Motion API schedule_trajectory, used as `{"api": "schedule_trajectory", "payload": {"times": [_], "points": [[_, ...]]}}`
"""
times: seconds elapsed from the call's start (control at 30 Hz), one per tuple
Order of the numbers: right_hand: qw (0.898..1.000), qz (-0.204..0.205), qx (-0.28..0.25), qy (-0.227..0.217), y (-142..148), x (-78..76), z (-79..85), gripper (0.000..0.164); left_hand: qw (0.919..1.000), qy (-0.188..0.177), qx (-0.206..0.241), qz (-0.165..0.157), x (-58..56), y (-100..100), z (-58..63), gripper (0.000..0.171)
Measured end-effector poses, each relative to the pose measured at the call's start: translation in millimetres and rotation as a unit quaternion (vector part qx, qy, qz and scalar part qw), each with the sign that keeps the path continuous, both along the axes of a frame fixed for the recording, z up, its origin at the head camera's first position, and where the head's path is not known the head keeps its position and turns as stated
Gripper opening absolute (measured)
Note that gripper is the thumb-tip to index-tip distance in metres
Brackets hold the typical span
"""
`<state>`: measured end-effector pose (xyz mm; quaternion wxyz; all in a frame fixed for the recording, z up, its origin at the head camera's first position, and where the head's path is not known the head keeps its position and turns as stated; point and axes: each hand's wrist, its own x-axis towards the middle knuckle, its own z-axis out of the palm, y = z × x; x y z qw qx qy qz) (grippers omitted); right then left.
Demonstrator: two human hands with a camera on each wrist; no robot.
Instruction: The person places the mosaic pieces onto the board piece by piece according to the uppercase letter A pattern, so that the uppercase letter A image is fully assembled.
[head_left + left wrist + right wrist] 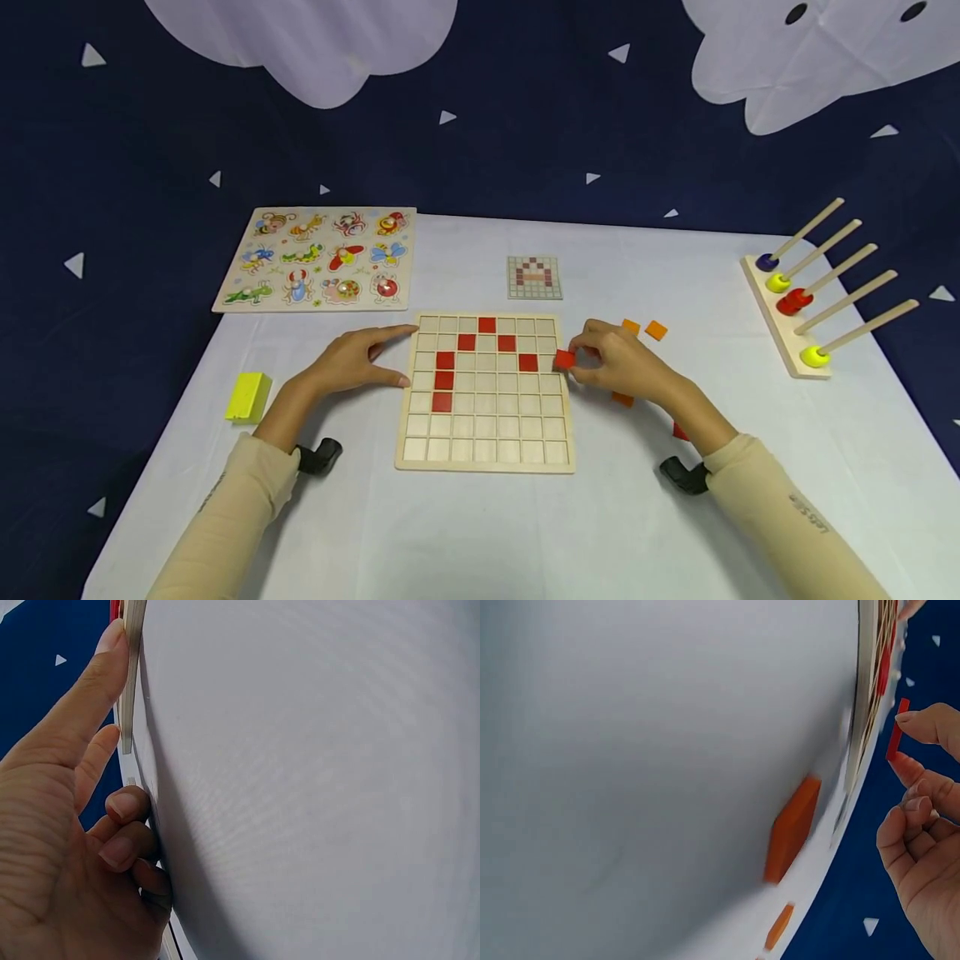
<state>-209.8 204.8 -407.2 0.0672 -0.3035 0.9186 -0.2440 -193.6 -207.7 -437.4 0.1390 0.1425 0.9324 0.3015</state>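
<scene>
A wooden grid board [486, 462] lies flat, with several red tiles [444, 380] set in its cells in a stepped arch. My right hand [618, 358] pinches a red square tile [564, 359] between thumb and finger, above the board's right edge. In the right wrist view this tile [898, 729] stands edge-on, off the table. At the board's left side my left hand [352, 358] has thumb and index finger stretched out against the frame. The left wrist view shows the left thumb [105, 664] touching the board's edge [133, 682], other fingers loosely bent below.
Orange tiles [656, 330] and a partly hidden red tile [679, 431] lie around the right hand. Behind the board is a small pattern card [535, 292]. An insect puzzle [315, 262], a yellow block [248, 398] and a peg stand with coloured beads [780, 321] stand farther out.
</scene>
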Motion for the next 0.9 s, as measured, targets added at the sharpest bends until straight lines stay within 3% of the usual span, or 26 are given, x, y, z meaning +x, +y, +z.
{"api": "schedule_trajectory", "payload": {"times": [0.63, 0.9], "points": [[0.995, 0.092, -0.016, -0.017, -32.2, 12.4, -7.5, 0.02, 1.0, 0.001, 0.002, -0.003, 0.3, -0.5, 0.2, 0.084], [0.995, 0.1, -0.013, -0.01, -38.0, 13.1, -8.1, 0.02, 1.0, 0.001, 0.005, -0.001, 0.1, 0.0, 0.9, 0.085]]}}
